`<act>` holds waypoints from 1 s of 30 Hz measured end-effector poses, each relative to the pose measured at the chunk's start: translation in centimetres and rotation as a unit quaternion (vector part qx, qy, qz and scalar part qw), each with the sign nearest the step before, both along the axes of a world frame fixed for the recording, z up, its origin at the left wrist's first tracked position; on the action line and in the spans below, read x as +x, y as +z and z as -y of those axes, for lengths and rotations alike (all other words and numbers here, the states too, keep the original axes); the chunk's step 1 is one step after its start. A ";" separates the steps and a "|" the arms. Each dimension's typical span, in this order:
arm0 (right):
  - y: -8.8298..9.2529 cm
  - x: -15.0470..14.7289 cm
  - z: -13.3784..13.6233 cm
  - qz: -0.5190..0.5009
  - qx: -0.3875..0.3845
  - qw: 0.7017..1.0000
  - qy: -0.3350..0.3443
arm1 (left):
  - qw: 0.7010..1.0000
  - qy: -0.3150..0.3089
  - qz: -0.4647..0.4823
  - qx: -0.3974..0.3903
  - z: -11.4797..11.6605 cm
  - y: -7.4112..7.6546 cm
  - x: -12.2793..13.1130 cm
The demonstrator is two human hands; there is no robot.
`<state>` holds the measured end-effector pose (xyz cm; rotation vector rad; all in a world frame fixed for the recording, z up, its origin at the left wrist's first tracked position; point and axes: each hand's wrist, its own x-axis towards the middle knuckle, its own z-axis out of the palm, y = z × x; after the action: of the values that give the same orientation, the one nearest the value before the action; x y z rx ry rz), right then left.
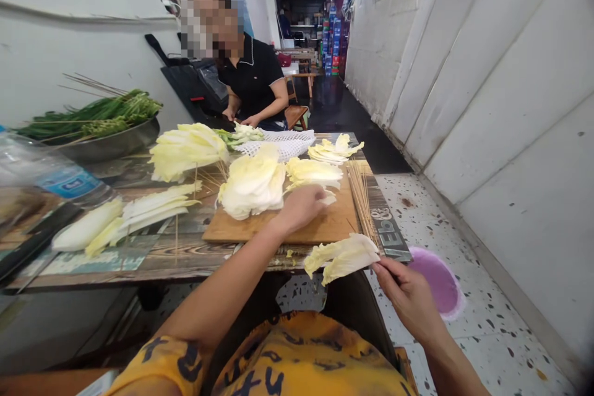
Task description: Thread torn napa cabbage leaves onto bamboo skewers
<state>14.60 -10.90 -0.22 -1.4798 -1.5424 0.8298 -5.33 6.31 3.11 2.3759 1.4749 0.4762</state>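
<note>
My left hand (302, 205) reaches over the wooden cutting board (325, 227), fingers closed on the edge of a pale cabbage leaf pile (312, 173). My right hand (404, 292) pinches the end of folded cabbage leaves (341, 255), apparently on a thin skewer, held off the table's near edge. A bigger heap of cabbage leaves (253, 184) lies on the board's left part. Bamboo skewers (359, 195) lie along the board's right side.
Across the table a person in a black shirt (255, 77) works on greens. More cabbage (185, 148) and long leaves (139, 210) lie left. A metal bowl of green stalks (102, 130) and a plastic bottle (51, 176) stand far left. A purple basin (439, 284) sits on the floor.
</note>
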 end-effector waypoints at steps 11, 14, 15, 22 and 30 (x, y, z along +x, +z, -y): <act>1.4 -1.9 -0.7 -0.051 -0.059 0.992 0.097 | 0.889 0.035 0.362 -0.278 3.6 0.0 -3.7; 1.7 -2.2 -0.7 -0.043 -0.060 0.991 0.112 | 0.881 0.057 0.376 -0.283 4.2 0.0 -3.9; 1.7 -2.3 -0.7 -0.042 -0.059 0.991 0.113 | 0.880 0.060 0.379 -0.281 4.3 0.0 -4.0; 1.6 -2.2 -0.6 -0.035 -0.072 0.990 0.114 | 0.875 0.054 0.393 -0.276 5.0 0.3 -3.9; 1.6 -2.2 -0.6 -0.037 -0.074 0.990 0.118 | 0.880 0.062 0.387 -0.269 5.3 0.5 -3.9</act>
<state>12.39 -10.33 1.42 -1.3699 -1.6495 1.1469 -9.25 1.00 3.58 1.4022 1.1614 0.8010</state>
